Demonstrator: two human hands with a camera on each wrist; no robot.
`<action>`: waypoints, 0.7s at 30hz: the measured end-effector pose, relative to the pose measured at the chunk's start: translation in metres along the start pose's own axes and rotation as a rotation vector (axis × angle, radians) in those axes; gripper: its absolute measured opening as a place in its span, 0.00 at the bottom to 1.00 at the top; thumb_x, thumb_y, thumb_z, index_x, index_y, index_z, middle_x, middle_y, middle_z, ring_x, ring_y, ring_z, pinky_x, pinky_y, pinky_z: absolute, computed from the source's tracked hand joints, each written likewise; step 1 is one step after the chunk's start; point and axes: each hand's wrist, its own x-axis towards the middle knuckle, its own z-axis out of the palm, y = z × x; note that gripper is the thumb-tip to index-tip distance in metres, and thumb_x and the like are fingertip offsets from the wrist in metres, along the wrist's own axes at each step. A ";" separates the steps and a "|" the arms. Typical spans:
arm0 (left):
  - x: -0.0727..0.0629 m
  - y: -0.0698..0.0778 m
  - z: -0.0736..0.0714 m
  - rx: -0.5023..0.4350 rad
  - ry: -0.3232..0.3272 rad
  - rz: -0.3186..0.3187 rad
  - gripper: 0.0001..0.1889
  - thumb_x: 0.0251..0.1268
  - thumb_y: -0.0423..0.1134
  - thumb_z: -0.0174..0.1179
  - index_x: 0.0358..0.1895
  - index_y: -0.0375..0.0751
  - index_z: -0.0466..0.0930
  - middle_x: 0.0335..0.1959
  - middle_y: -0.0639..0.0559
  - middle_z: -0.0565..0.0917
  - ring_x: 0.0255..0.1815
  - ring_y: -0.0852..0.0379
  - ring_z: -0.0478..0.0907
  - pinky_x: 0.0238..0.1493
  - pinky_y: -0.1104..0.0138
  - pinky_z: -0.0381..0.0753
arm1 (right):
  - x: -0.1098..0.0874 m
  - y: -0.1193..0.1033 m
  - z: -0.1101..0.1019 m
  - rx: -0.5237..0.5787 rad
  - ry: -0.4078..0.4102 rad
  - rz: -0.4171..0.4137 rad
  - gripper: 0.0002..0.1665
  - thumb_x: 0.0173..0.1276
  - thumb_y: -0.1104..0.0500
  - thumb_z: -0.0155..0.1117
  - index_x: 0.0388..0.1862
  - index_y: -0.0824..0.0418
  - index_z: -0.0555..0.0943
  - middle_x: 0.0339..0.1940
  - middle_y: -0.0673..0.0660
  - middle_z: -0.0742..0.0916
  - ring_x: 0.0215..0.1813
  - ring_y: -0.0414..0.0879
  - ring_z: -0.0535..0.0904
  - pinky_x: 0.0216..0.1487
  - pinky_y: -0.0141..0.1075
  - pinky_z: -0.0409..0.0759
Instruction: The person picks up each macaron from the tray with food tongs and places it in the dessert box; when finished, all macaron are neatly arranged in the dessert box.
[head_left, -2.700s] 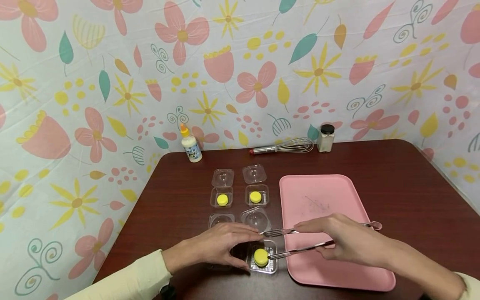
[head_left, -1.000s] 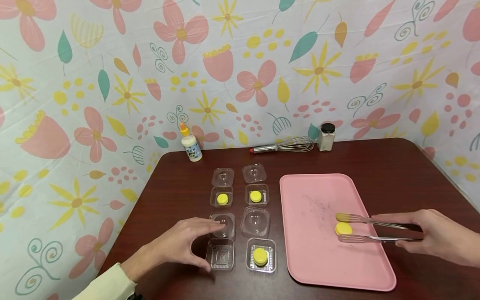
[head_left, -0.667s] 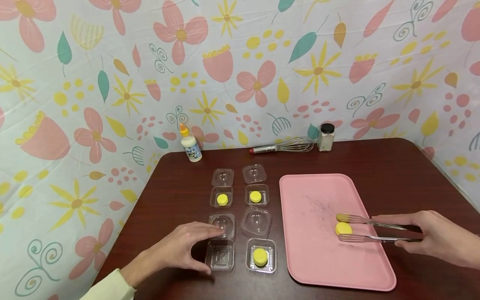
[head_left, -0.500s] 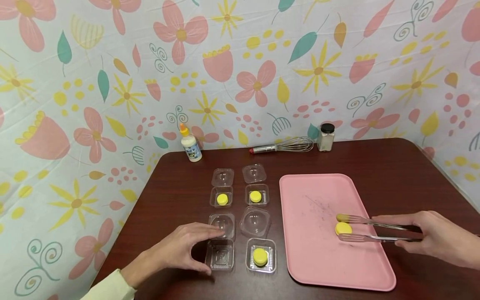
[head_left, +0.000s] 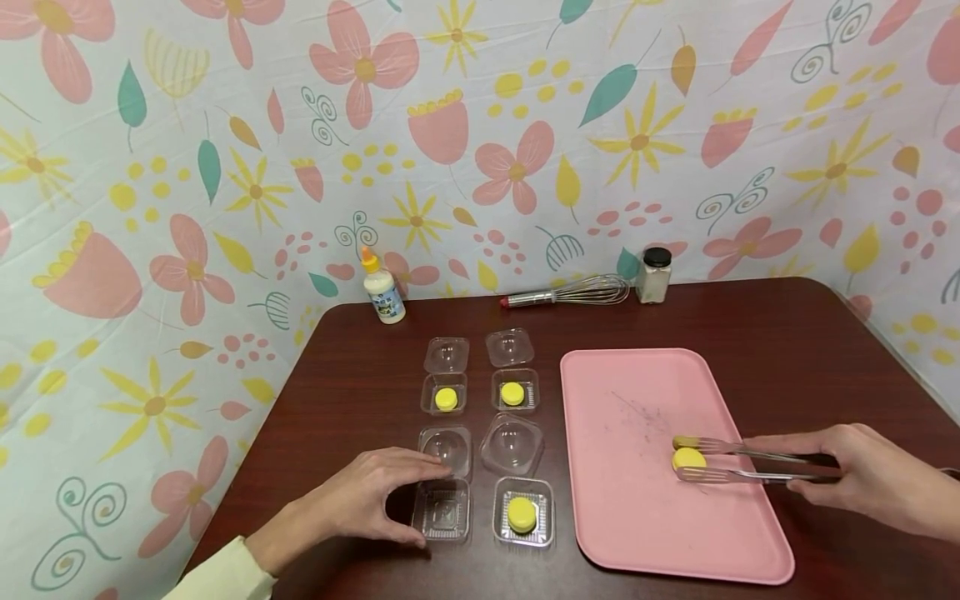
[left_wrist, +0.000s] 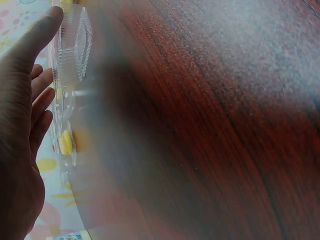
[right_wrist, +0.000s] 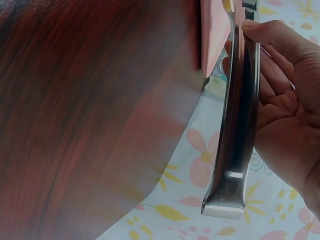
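Saw, farthest left of the pink tray (head_left: 645, 400), a pale yellow sleeve (head_left: 228, 575) and the left hand (head_left: 360, 492), thumb and fingers parted around the left side of the near-left box (head_left: 444, 515), clear plastic like the others. Could not tell, from head or wrist view, about contact with that box or with the near-left lid (head_left: 450, 443). Noticed, well left of the tray and beyond its back edge, an upright white bottle (head_left: 387, 302) with an orange tip. Found the far-left box (head_left: 430, 404) left of the tray's back half, a yellow macaron (head_left: 446, 400) inside and the far-left lid (head_left: 447, 354) just behind. Met next, near the tray's left edge, the far-right box (head_left: 530, 389) with a second macaron (head_left: 512, 393), then the near-right box (head_left: 523, 540) with a third macaron (head_left: 521, 515). Spotted a whisk (head_left: 566, 293) lying beyond the tray's back-left corner, and a black-lidded jar (head_left: 654, 279) standing behind the tray's back edge. Located the last macaron (head_left: 688, 460) on the tray's right half, between the arms of metal tongs (head_left: 780, 478) reaching over the tray's right edge; could not tell about contact with both arms. Ended, just right of the tray, at the right hand (head_left: 862, 475), clamped on the tongs between thumb and fingers.
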 end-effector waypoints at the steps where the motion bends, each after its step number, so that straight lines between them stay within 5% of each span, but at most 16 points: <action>1: 0.000 0.000 0.000 0.002 0.002 0.004 0.44 0.50 0.63 0.82 0.71 0.47 0.81 0.66 0.58 0.84 0.67 0.59 0.80 0.64 0.58 0.82 | 0.000 0.000 0.000 0.000 0.002 0.001 0.48 0.42 0.79 0.83 0.65 0.51 0.87 0.42 0.35 0.90 0.32 0.26 0.71 0.25 0.23 0.65; 6: 0.000 -0.002 0.001 0.024 0.019 0.036 0.43 0.51 0.63 0.81 0.70 0.48 0.81 0.65 0.56 0.85 0.65 0.57 0.82 0.62 0.55 0.84 | 0.000 0.000 0.002 -0.010 0.013 -0.004 0.49 0.41 0.79 0.83 0.64 0.51 0.87 0.44 0.36 0.90 0.32 0.27 0.72 0.25 0.23 0.66; 15: 0.001 -0.001 0.001 0.002 -0.001 -0.002 0.43 0.50 0.63 0.82 0.69 0.50 0.83 0.65 0.60 0.85 0.67 0.61 0.80 0.64 0.59 0.82 | 0.004 -0.004 0.002 -0.029 0.004 -0.009 0.49 0.43 0.79 0.83 0.67 0.52 0.86 0.52 0.39 0.89 0.35 0.25 0.75 0.26 0.22 0.68; 21: 0.001 -0.002 0.003 0.013 0.017 0.020 0.42 0.48 0.64 0.82 0.68 0.50 0.84 0.64 0.58 0.86 0.65 0.60 0.81 0.62 0.58 0.84 | 0.019 -0.018 0.003 -0.054 0.046 -0.055 0.47 0.40 0.78 0.85 0.63 0.52 0.88 0.49 0.39 0.91 0.33 0.27 0.74 0.29 0.22 0.67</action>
